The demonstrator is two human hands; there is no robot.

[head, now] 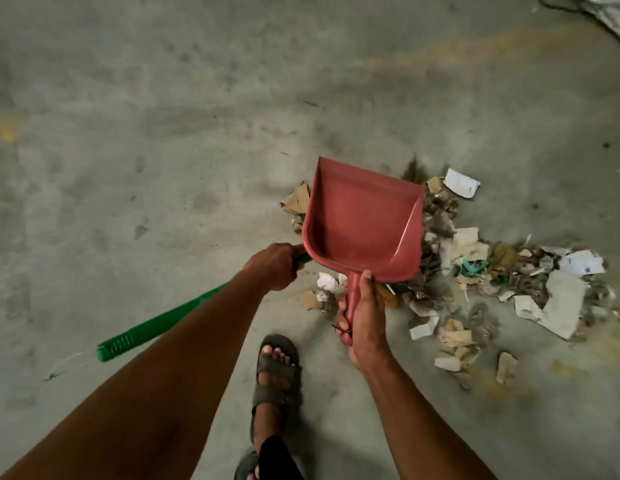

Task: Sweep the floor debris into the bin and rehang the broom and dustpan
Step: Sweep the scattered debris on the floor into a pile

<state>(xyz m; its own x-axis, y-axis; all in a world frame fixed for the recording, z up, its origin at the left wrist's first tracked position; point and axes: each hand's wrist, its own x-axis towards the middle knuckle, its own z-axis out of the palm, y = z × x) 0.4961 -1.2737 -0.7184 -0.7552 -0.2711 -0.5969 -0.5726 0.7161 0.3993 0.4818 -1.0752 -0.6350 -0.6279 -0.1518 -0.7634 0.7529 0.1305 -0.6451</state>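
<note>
Underfoot, debris (pixel 502 271) surrounds dustpan (pixel 364 223); sandal (pixel 277 372) nearby.

Both forearms are bare with no sleeves, watch or rings in sight, the one foot that shows wears a dark grey open-toed sandal (pixel 276 370) with two broad straps across the top, and a black trouser leg (pixel 275 457) ends above that ankle.

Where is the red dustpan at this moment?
In the head view, the red dustpan is just right of centre, held by its handle in the right hand, over the debris pile, with nothing in its scoop.
</note>
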